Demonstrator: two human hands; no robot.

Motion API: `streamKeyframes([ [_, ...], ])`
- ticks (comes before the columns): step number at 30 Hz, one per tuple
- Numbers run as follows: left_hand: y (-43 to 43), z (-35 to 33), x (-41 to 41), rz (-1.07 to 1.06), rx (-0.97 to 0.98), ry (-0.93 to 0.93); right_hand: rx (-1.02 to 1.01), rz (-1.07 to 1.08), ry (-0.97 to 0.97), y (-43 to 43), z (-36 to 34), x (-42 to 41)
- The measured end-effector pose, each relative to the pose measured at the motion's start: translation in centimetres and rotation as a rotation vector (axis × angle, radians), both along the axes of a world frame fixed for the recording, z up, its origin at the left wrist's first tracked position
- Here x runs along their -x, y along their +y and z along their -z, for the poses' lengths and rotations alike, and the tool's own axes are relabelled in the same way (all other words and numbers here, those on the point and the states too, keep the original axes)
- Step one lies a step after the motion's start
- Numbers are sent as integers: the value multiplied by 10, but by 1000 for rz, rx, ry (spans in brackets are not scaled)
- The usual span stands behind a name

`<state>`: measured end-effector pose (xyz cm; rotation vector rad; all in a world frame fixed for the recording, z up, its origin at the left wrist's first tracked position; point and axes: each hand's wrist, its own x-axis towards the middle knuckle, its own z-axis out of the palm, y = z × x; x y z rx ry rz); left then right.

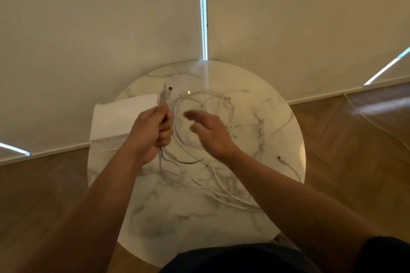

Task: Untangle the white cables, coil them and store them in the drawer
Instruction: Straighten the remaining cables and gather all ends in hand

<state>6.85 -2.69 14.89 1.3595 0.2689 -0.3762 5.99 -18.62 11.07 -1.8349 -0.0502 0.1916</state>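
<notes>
Round marble surface (pixel 199 228) on a wood floor (pixel 355 139), blinds (pixel 88 29) behind. Left hand (pixel 150 131) fingers grip the white cables (pixel 232 111). Right hand (pixel 210 133) fingers are loose and empty.

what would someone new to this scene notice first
The left hand stands out, its fist gripping a bunch of cable ends upright over the left of the round marble table. Beside it the right hand, open and blurred, hovers above the white cables, which lie tangled in loops at the table's middle and trail toward its near right edge.
</notes>
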Motion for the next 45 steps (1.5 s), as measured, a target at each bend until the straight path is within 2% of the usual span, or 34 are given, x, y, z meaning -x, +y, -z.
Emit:
streamKeyframes([
  [2, -6, -16, -3, -16, 40, -42, -49, -409, 92, 23, -6, 9],
  [3, -8, -20, -5, -29, 61, -55, -40, -504, 119, 31, 0, 14],
  [6, -1, -25, -10, -82, 60, -74, 91, -569, 165, 40, 25, 25],
  [8, 21, -28, -18, -196, 18, -76, 205, -553, 275, 26, 42, 32],
  [12, 100, -37, -29, -411, -188, -120, 558, -639, 376, -51, 78, 44],
  [14, 119, -31, -26, -357, -359, -114, 465, -596, 498, -86, 83, 48],
  [16, 108, -15, -20, -171, -525, -67, 255, -494, 601, -99, 77, 46],
  [17, 92, -7, -15, -37, -567, -35, 158, -459, 633, -97, 72, 42],
  [19, 52, 9, -3, 227, -527, 45, 16, -440, 669, -84, 58, 33],
  [21, 16, 26, 11, 368, -424, 117, 55, -471, 631, -69, 45, 27],
  [23, -8, 40, 23, 422, -359, 165, 181, -482, 526, -60, 35, 24],
  [28, -15, 50, 34, 341, -118, 277, 509, -548, 317, -60, 19, 18],
  [31, 3, 49, 27, 240, -10, 259, 683, -623, 209, -60, 14, 20],
  [35, 7, 40, 20, 246, -35, 218, 776, -681, 206, -56, 14, 25],
  [39, -19, 46, 29, 372, -125, 304, 831, -664, 190, -44, 18, 25],
  [45, -28, 57, 31, 450, -246, 370, 847, -614, 217, -46, 17, 26],
])
